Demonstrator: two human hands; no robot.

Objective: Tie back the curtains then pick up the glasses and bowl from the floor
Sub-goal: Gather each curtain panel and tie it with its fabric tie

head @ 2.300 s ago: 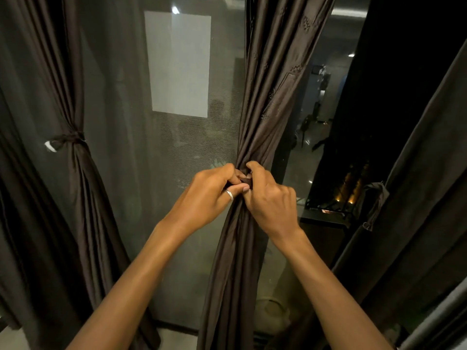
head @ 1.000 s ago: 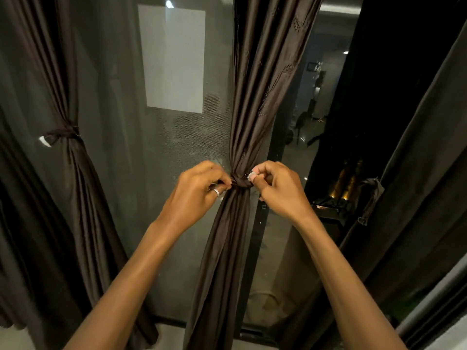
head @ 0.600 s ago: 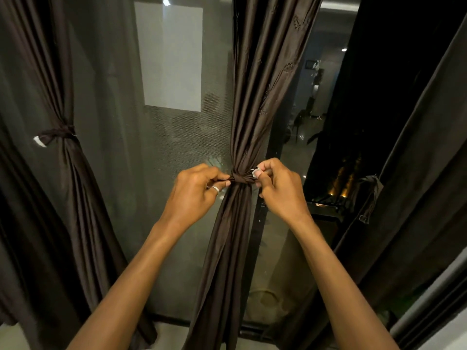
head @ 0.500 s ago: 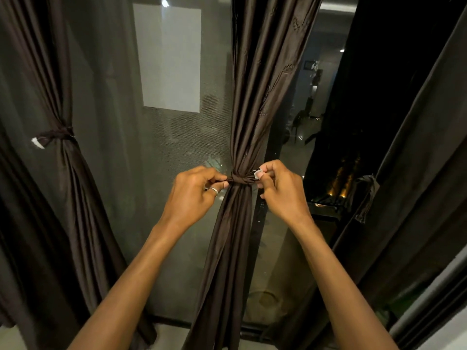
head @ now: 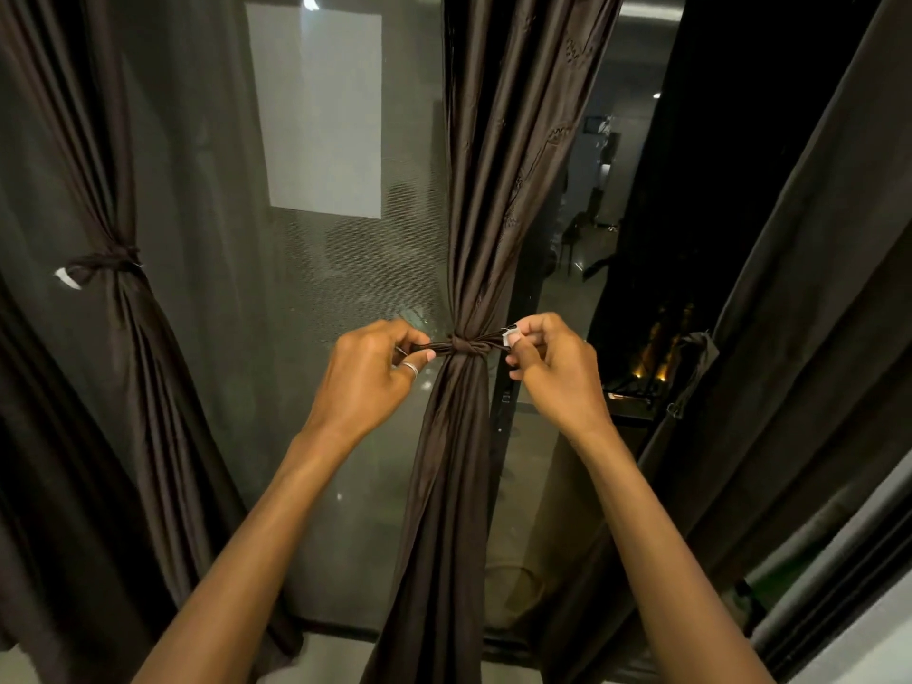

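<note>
A dark brown middle curtain (head: 498,199) hangs gathered in front of the window, cinched by a brown tie-back (head: 466,346) knotted around it. My left hand (head: 367,375) pinches the tie's left end. My right hand (head: 552,365) pinches the right end, which carries a small white tag. Both ends are pulled straight out sideways from the knot. The left curtain (head: 123,338) is bound with its own tie (head: 101,264). The right curtain (head: 799,338) hangs loose, a tie (head: 693,375) dangling on it. No glasses or bowl are in view.
Behind the curtains is a dark glass window with a mesh screen and a white sheet (head: 321,111) on it. A black window frame post (head: 513,387) runs down behind the middle curtain. A pale floor strip (head: 325,659) shows at the bottom.
My hands have drawn apart, pulling the two tie ends outward, and the knot on the middle curtain has drawn tighter. Earlier both hands worked close together at the knot.
</note>
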